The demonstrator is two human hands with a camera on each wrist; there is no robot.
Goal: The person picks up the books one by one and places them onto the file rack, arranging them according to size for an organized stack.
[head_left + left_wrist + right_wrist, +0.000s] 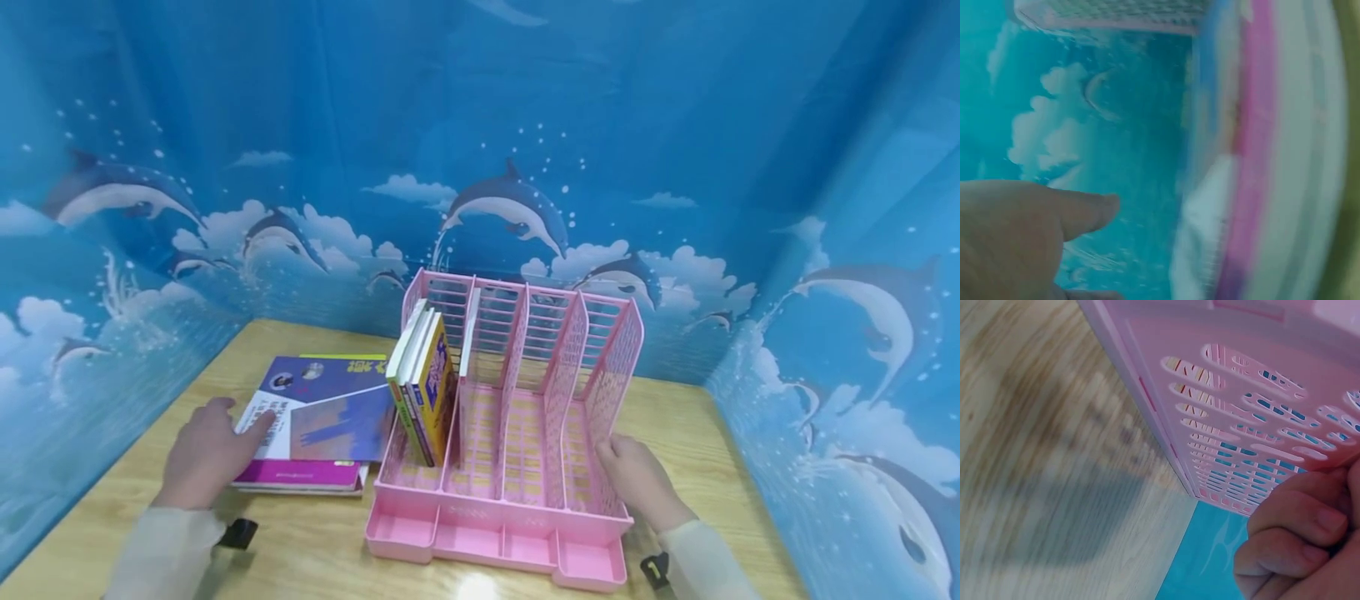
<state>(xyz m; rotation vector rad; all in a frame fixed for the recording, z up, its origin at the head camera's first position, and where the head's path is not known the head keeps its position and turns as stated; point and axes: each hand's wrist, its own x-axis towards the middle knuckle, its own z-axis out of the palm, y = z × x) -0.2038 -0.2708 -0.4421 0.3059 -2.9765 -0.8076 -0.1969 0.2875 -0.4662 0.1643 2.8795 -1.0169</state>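
In the head view my left hand [213,450] is at the left side of a stack of books, fingers spread and the thumb over the top white-and-purple book [322,379]. The left wrist view shows the thumb [1088,212] extended beside the stack's blurred magenta book spine [1254,125]. My right hand [641,479] grips the front edge of the right side panel of a pink book rack [510,508]. Its curled fingers [1291,544] lie against the perforated panel [1247,381] in the right wrist view; the thumb is hidden there.
Several upright books [423,387] lean in the rack's leftmost slot, and a thin white book [470,333] stands in the slot beside it. Small open trays [528,546] run along the rack's front. A blue dolphin-print curtain [480,108] encloses the wooden table [675,400] at back and sides.
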